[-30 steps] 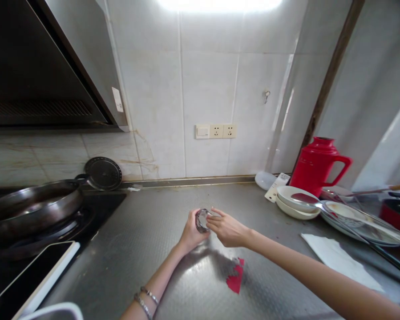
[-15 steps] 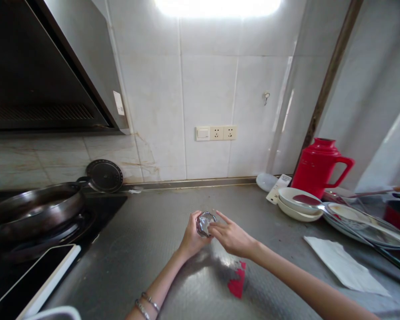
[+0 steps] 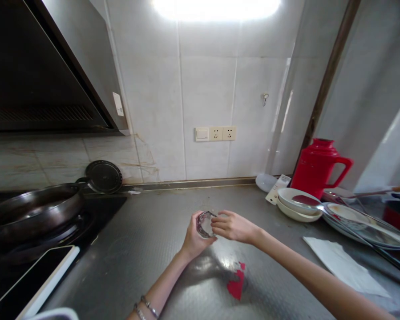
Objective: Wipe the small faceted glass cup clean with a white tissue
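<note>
A small, clear, faceted glass cup (image 3: 204,224) is held above the steel counter, its round opening turned up toward me. My left hand (image 3: 193,238) wraps round its left and lower side, the thumb along the near side. At the cup's right rim is my right hand (image 3: 231,226), its fingers bent together and their tips overlapping the opening. Whatever those fingertips pinch, if anything, is hidden. A torn red scrap (image 3: 236,284) lies on the counter just below the hands.
At left are a frying pan (image 3: 36,209) on the stove and a white-edged tablet-like object (image 3: 36,280). To the right stand a red thermos jug (image 3: 315,166), stacked bowls (image 3: 298,214), plates with utensils, and a white paper napkin (image 3: 343,266).
My right hand has shifted slightly right and up, from over the cup's opening to its right rim, its fingers now closer together. My left hand keeps its hold as the cup tips slightly.
</note>
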Available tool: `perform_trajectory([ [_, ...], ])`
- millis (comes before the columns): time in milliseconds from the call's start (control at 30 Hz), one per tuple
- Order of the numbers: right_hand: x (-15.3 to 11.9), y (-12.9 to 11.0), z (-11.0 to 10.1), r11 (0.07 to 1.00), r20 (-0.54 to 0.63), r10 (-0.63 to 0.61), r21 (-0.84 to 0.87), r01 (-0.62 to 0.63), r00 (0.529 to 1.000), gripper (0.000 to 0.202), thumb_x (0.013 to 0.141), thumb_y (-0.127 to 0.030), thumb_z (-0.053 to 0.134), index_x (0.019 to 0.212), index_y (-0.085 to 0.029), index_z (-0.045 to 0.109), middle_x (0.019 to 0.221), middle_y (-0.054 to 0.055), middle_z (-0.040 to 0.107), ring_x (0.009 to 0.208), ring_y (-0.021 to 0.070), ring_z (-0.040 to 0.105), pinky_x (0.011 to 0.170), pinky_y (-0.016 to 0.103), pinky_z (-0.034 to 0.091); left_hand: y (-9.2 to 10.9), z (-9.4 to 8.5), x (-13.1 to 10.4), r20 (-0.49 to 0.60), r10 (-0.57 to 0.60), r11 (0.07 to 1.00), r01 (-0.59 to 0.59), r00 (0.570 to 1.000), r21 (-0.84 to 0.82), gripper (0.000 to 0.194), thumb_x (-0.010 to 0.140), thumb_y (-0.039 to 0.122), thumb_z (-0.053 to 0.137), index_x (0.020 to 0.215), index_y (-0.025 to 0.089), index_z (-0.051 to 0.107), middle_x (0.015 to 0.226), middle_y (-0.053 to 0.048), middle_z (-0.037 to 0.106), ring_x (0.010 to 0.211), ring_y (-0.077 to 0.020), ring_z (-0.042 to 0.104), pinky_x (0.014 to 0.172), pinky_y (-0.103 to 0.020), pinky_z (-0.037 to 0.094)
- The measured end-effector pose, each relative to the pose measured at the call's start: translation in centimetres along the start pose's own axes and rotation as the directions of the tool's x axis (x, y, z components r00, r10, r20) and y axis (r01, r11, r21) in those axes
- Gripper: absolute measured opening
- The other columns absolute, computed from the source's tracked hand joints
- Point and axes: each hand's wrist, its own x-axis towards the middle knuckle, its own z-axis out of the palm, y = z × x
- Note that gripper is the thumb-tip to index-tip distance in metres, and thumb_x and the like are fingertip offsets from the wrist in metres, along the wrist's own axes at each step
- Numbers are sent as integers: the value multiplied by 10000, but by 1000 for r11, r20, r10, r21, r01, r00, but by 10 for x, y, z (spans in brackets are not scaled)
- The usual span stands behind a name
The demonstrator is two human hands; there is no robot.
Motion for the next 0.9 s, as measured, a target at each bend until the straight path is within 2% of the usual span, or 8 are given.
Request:
perform_trajectory([
  [333,7,3,-19,998,38,-49,-43,51,998,258,987,-118,358,836,-167,562,871,47,666,852,139,606,856,316,386,20,-13,3,59,7,986,2,998,-165,753,674,391,747,1316,168,425,1342,-164,498,1244,-309,481,1074,-432,363],
  [400,7,4,-23,995,47,-68,-72,71,997,266,990,-117,351,837,-167,562,871,47,667,857,140,602,845,315,378,23,-14,8,-68,-90,959,68,994,-277,602,791,487,609,1284,166,480,1357,-151,501,1280,-292,455,1062,-391,372],
  [467,8,4,-25,990,63,-97,-96,103,993,280,992,-113,339,838,-171,565,860,46,668,869,143,598,831,316,373,21,-16,15,-197,-305,898,212,932,-385,547,846,547,501,1233,160,511,1326,-152,531,1229,-277,513,960,-357,454],
  [500,10,4,-25,988,73,-112,-101,119,991,286,992,-111,335,840,-174,568,847,42,668,872,145,595,822,317,371,19,-16,19,-156,-449,825,340,880,-452,551,852,565,476,1220,157,511,1258,-155,581,1120,-264,594,848,-340,508],
  [567,13,3,-24,984,87,-143,-98,152,986,281,993,-113,331,875,-178,578,825,34,666,866,149,590,791,315,369,14,-18,24,143,-683,565,642,716,-519,619,847,640,400,1188,134,508,989,-149,684,760,-253,697,576,-334,530],
  [667,19,1,-21,977,91,-195,-66,201,977,252,999,-139,339,951,-177,583,827,29,667,842,151,588,741,312,364,9,-19,25,501,-688,288,831,525,-476,714,795,744,346,1072,117,547,714,-92,675,479,-254,650,380,-331,471],
  [767,21,1,-16,975,87,-215,-30,218,973,246,1001,-152,346,948,-189,583,830,23,673,842,148,590,751,311,367,10,-19,21,603,-624,201,847,498,-492,646,783,722,415,954,121,580,647,-68,659,462,-253,648,341,-309,454],
  [900,16,1,-9,993,78,-113,28,111,991,224,986,-135,374,936,-174,588,947,64,689,961,153,601,847,325,391,11,-15,18,579,-596,197,800,557,-566,552,820,642,453,952,127,602,648,-58,665,485,-226,652,358,-285,463],
])
